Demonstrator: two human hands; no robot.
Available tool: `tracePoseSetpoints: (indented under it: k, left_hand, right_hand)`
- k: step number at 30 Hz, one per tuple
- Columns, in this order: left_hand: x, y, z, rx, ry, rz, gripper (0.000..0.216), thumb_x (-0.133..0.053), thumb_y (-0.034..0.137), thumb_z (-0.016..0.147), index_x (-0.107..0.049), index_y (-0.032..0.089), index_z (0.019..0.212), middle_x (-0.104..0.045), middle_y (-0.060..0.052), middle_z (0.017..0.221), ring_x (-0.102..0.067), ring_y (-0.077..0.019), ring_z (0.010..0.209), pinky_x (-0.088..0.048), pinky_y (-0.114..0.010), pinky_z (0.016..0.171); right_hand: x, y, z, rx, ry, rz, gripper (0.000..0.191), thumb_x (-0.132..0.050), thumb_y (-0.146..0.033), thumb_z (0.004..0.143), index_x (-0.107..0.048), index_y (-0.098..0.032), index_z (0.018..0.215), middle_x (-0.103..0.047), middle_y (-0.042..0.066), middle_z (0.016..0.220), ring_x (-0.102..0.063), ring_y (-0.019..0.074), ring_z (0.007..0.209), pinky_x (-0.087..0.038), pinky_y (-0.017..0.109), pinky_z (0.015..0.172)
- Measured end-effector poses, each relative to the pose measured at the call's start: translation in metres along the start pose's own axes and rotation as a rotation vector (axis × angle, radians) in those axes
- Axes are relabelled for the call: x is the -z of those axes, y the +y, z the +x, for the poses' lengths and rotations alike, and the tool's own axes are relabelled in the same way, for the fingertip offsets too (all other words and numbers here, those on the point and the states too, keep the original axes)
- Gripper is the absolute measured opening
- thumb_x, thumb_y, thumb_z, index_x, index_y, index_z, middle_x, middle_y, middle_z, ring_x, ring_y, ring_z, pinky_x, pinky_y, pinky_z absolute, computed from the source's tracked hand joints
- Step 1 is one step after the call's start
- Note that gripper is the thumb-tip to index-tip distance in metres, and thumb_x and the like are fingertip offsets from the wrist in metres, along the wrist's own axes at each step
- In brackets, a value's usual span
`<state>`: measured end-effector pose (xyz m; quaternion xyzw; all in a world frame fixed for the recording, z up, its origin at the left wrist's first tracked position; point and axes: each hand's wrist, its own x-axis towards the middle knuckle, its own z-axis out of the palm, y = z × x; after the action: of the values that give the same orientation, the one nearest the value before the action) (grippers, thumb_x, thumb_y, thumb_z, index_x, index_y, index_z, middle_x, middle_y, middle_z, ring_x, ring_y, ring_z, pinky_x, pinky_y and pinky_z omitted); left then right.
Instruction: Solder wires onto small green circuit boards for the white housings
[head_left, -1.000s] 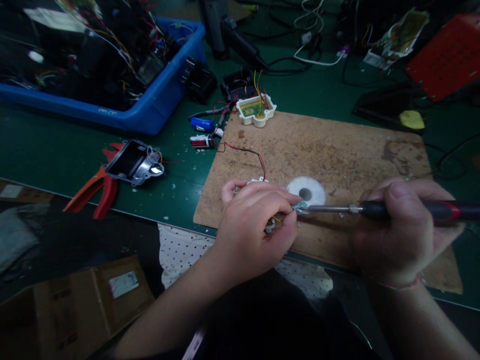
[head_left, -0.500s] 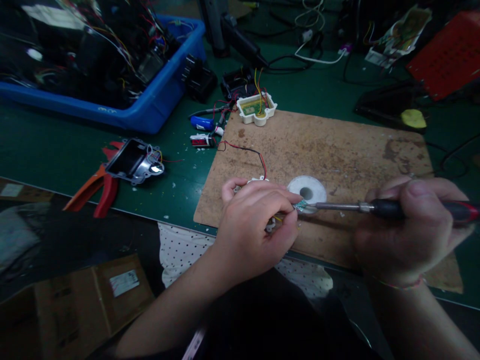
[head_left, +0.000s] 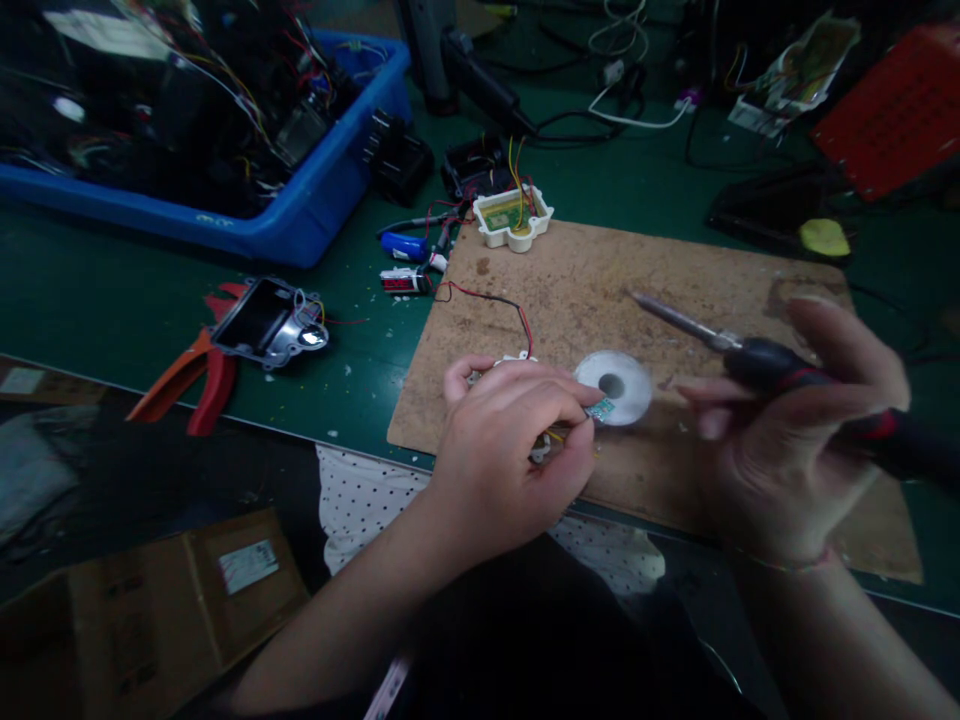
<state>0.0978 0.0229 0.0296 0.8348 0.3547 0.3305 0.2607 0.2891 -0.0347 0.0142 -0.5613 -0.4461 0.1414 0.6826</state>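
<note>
My left hand (head_left: 517,440) pinches a small green circuit board (head_left: 601,408) between thumb and forefinger. Under its palm a white housing (head_left: 541,450) shows in part, with a yellow wire beside it. My right hand (head_left: 795,460) holds a soldering iron (head_left: 772,362) by its black and red handle, thumb and forefinger spread apart around it. The iron's tip points up and left, in the air over the board and away from the circuit board. Just behind the circuit board lies a white solder spool (head_left: 630,388).
A brown work board (head_left: 697,270) lies on the green bench. Near its left edge are a red-labelled battery (head_left: 405,281), a blue battery (head_left: 403,246) and a white housing with a circuit (head_left: 514,215). Pliers (head_left: 214,380), a blue bin (head_left: 300,220) and a red box (head_left: 892,110) stand around.
My right hand has drawn the soldering iron off the circuit board and tilted its tip upward, with the fingers loosened around the handle. The left hand has stayed in place.
</note>
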Motion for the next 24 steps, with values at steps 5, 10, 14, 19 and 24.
tracePoseSetpoints:
  k: [5, 10, 14, 19, 24]
  left_hand:
    - [-0.001, -0.001, -0.001, -0.005, 0.005, 0.000, 0.012, -0.066, 0.017, 0.089, -0.064, 0.025, 0.080, -0.080, 0.005, 0.104, -0.072, -0.0200, 0.107, -0.036, -0.048, 0.107]
    - [0.001, -0.003, -0.004, -0.015, -0.025, -0.037, 0.009, -0.064, 0.020, 0.093, -0.064, 0.025, 0.085, -0.079, 0.004, 0.110, -0.070, -0.0196, 0.111, -0.039, -0.047, 0.108]
    - [0.013, -0.011, -0.010, -0.033, 0.017, -0.082, 0.010, -0.064, 0.023, 0.092, -0.065, 0.026, 0.102, -0.077, 0.000, 0.117, -0.068, -0.0215, 0.117, -0.043, -0.046, 0.107]
    - [0.021, -0.018, -0.018, -0.086, -0.009, -0.022, 0.030, -0.066, 0.025, 0.089, -0.064, 0.027, 0.119, -0.073, -0.003, 0.128, -0.065, -0.0244, 0.124, -0.041, -0.046, 0.109]
    - [0.018, -0.022, -0.022, -0.013, 0.058, 0.054, 0.013, -0.067, 0.022, 0.093, -0.070, 0.028, 0.104, -0.079, 0.003, 0.111, -0.071, -0.0195, 0.109, -0.040, -0.045, 0.105]
  right_hand:
    - [-0.004, 0.005, 0.001, 0.007, -0.299, -0.180, 0.068, -0.089, -0.023, 0.070, -0.065, -0.034, 0.132, -0.075, 0.002, 0.110, -0.075, 0.0244, 0.101, -0.061, 0.049, 0.100]
    - [-0.006, 0.008, 0.002, -0.019, -0.382, -0.119, 0.080, -0.090, -0.018, 0.067, -0.058, -0.036, 0.138, -0.069, 0.002, 0.128, -0.074, 0.0242, 0.108, -0.059, 0.048, 0.104]
    - [-0.006, 0.012, 0.002, -0.037, -0.386, -0.099, 0.081, -0.090, -0.019, 0.066, -0.058, -0.036, 0.138, -0.066, 0.003, 0.133, -0.073, 0.0244, 0.111, -0.061, 0.046, 0.101]
    - [-0.006, 0.014, 0.002, -0.033, -0.362, -0.109, 0.077, -0.090, -0.021, 0.067, -0.059, -0.036, 0.136, -0.069, 0.003, 0.127, -0.074, 0.0243, 0.107, -0.060, 0.049, 0.101]
    - [-0.010, 0.010, 0.001, -0.030, -0.324, -0.081, 0.075, -0.091, -0.017, 0.064, -0.063, -0.035, 0.132, -0.067, 0.002, 0.127, -0.075, 0.0232, 0.104, -0.059, 0.047, 0.103]
